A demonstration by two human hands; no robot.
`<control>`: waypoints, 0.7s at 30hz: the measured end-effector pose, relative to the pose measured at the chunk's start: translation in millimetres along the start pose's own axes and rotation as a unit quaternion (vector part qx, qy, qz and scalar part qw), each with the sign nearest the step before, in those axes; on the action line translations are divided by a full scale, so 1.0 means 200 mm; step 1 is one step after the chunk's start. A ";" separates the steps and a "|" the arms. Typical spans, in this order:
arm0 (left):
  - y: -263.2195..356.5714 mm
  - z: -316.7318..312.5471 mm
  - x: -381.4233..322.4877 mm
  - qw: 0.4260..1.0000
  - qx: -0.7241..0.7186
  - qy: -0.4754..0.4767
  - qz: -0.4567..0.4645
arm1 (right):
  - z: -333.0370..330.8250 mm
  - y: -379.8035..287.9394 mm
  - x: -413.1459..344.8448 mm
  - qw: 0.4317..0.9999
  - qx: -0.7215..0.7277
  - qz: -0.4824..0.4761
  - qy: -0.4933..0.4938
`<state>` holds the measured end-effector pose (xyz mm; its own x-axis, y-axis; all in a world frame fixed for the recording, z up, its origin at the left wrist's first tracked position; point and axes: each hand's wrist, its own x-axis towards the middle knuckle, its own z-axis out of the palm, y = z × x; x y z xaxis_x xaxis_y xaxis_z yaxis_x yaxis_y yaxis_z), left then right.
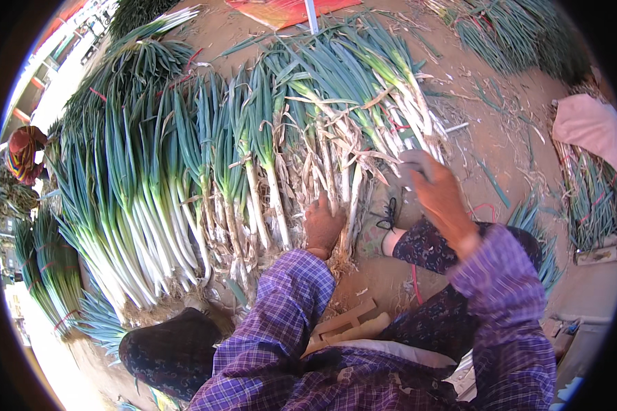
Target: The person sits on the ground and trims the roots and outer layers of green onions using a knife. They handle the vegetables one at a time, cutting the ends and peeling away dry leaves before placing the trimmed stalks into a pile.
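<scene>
Long green onions with dry, papery outer leaves (pixel 339 128) lie in front of me, green tops pointing away. My left hand (pixel 324 226) rests palm down among their pale stems, touching them; its fingertips are partly hidden in dry leaves. My right hand (pixel 432 187), blurred, is raised over the root end of the right-hand stalks (pixel 416 113), its fingers bent near a dry leaf tip. Whether either hand grips a stalk is hard to see. Further left lies a row of cleaner green onions with bare white stems (pixel 139 246) and roots towards me.
Tied onion bundles (pixel 56 272) stand at far left, others (pixel 498 36) at upper right. A pink cloth (pixel 588 126) covers part of a bundle (pixel 591 195) on the right. A person (pixel 24 154) is at far left. My shoe (pixel 375 231) is beside the stalks.
</scene>
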<state>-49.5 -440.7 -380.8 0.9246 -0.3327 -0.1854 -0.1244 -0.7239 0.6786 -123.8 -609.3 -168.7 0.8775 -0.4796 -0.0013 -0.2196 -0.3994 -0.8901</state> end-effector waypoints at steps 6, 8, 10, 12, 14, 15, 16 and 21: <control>-0.09 0.10 0.17 0.995 -0.061 -0.009 -0.084 | 0.61 0.94 0.24 0.937 0.235 0.258 0.016; -0.12 0.16 0.20 0.993 -0.076 0.013 -0.089 | 0.68 1.34 0.21 0.962 0.020 0.269 -0.036; -0.20 0.18 0.22 0.991 -0.086 0.050 -0.092 | 0.76 1.24 0.19 0.971 -0.034 0.232 -0.040; -0.17 0.21 0.23 0.974 -0.178 0.059 -0.124 | 0.84 1.16 0.20 0.963 0.062 0.264 0.016; -0.06 0.26 0.23 0.962 -0.210 0.056 -0.166 | 0.83 1.22 0.22 0.969 0.014 0.244 0.027; -0.03 0.27 0.22 0.957 -0.224 0.040 -0.179 | 0.84 1.25 0.24 0.972 -0.011 0.232 0.032; -0.18 0.36 0.23 0.984 -0.128 0.069 -0.101 | 0.86 1.04 0.23 0.973 0.026 0.230 0.006; -0.14 0.20 0.30 0.858 -0.473 -0.058 -0.190 | 0.72 0.83 0.20 0.923 0.190 0.332 -0.041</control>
<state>-5.1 -464.4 -439.0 0.7850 -0.2787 -0.5533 0.5770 0.0034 0.8168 -62.6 -582.0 -382.2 0.6361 -0.4535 -0.6242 -0.5682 0.2719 -0.7766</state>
